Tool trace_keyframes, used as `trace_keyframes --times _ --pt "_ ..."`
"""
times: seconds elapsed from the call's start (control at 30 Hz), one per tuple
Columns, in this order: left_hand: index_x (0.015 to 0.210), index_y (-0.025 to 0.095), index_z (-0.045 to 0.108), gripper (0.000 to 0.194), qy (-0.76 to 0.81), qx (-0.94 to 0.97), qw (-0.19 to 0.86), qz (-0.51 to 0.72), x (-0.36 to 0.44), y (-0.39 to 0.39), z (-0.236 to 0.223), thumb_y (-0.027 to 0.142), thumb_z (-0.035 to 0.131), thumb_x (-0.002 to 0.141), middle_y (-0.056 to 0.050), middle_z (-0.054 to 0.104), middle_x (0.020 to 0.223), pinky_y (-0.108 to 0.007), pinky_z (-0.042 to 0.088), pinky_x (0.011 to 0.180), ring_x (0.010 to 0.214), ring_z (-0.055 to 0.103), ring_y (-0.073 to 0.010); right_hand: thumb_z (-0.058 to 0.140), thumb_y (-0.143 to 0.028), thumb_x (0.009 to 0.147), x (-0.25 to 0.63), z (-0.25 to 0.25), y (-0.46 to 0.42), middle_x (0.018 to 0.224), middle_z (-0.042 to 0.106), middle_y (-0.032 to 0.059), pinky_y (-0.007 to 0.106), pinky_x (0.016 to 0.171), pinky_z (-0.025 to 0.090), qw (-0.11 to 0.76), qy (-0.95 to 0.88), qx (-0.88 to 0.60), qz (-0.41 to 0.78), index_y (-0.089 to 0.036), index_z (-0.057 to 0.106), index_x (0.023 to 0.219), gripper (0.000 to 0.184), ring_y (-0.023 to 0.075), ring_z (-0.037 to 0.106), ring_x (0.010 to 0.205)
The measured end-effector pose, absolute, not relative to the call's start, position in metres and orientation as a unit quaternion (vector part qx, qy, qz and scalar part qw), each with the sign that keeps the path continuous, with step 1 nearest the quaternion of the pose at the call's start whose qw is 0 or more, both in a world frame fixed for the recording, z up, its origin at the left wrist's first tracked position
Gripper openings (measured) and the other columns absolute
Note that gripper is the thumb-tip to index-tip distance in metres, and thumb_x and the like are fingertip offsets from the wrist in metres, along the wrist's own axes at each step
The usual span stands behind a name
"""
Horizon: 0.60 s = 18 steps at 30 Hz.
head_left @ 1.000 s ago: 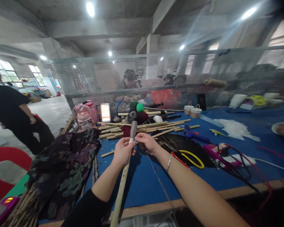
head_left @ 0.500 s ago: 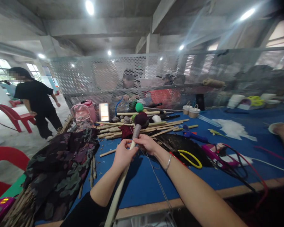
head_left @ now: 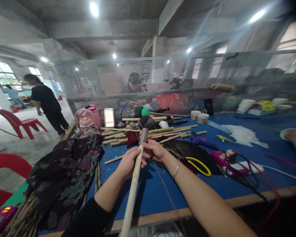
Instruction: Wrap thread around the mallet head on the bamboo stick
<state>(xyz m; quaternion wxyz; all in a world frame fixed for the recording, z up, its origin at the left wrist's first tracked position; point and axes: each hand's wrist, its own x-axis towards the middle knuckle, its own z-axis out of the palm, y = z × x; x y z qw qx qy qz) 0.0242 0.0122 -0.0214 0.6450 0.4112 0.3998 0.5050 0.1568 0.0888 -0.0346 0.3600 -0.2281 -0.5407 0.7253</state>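
My left hand [head_left: 129,162] is closed around a pale wooden stick [head_left: 132,194] that slopes up and away from me. Near its far end the stick is wrapped in grey thread [head_left: 144,134], and beyond this is a dark round yarn-like head [head_left: 147,122]. My right hand [head_left: 155,150] pinches at the lower edge of the wrapping. Loose grey thread [head_left: 166,189] trails from beneath its fingers towards the table's front edge. The fingertips partly hide the thread there.
Behind my hands lies a pile of sticks [head_left: 180,130] with a green ball [head_left: 145,112]. Yellow-handled scissors [head_left: 199,166], a blue glue gun [head_left: 203,141] and a magenta device [head_left: 223,161] lie right. Patterned dark cloth [head_left: 66,184] covers the left. A perforated screen [head_left: 108,79] stands behind.
The stick has turned about its length: holes seen along it earlier no longer show, and its head looks different. My hands stay at the wrapping. A person at left has walked away from the table.
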Motion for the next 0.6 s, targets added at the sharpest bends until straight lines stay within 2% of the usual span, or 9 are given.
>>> trace_keyframes --times 0.1,0.17,0.23,0.3,0.47,0.6 --pt "0.084 0.012 0.054 0.024 0.447 0.374 0.662 0.472 0.022 0.015 -0.025 0.035 0.052 0.078 -0.007 0.062 0.07 -0.019 0.044 0.043 0.049 0.056 -0.0101 0.072 -0.037 0.062 0.152 -0.036 0.085 0.048 0.047 -0.0049 0.019 0.036 0.016 0.355 -0.569 -0.258 0.695 -0.014 0.051 0.07 0.032 0.0046 0.033 0.037" --pt "0.079 0.013 0.051 0.03 0.465 0.36 0.655 0.475 0.02 0.017 -0.027 0.043 0.051 0.079 -0.001 0.054 0.06 -0.017 0.037 0.036 0.041 0.048 -0.007 0.071 -0.04 0.064 0.147 -0.038 0.082 0.05 0.049 -0.0043 0.02 0.036 0.016 0.34 -0.593 -0.272 0.677 -0.013 0.052 0.073 0.034 0.0045 0.033 0.037" --pt "0.079 0.015 0.048 0.034 0.458 0.359 0.66 0.476 0.018 0.019 -0.028 0.049 0.053 0.077 0.004 0.045 0.055 -0.014 0.028 0.031 0.035 0.038 -0.004 0.067 -0.044 0.067 0.143 -0.04 0.079 0.047 0.045 -0.0067 0.02 0.036 0.015 0.327 -0.614 -0.282 0.66 -0.014 0.051 0.076 0.035 0.004 0.028 0.036" --pt "0.081 0.017 0.046 0.032 0.453 0.359 0.662 0.478 0.015 0.021 -0.028 0.047 0.055 0.076 0.006 0.042 0.055 -0.012 0.022 0.031 0.034 0.033 -0.0023 0.064 -0.045 0.069 0.14 -0.04 0.08 0.046 0.042 -0.0084 0.02 0.036 0.014 0.331 -0.631 -0.289 0.639 -0.015 0.051 0.077 0.034 0.0038 0.025 0.036" --pt "0.087 0.017 0.048 0.024 0.451 0.333 0.641 0.525 -0.001 0.028 -0.019 0.04 0.049 0.082 0.007 0.037 0.052 -0.01 0.017 0.031 0.032 0.027 -0.0011 0.065 -0.042 0.067 0.156 -0.029 0.079 0.046 0.038 -0.0084 0.019 0.036 0.013 0.349 -0.649 -0.349 0.579 -0.015 0.053 0.07 0.03 0.0037 0.025 0.037" --pt "0.085 0.015 0.049 0.022 0.411 0.294 0.66 0.556 -0.021 0.035 -0.014 0.037 0.046 0.084 0.008 0.035 0.051 -0.01 0.015 0.029 0.031 0.024 -0.0003 0.058 -0.042 0.077 0.213 -0.011 0.019 0.046 0.031 -0.0087 0.019 0.035 0.013 0.356 -0.626 -0.352 0.598 -0.017 0.055 0.078 0.025 0.0045 0.02 0.037"
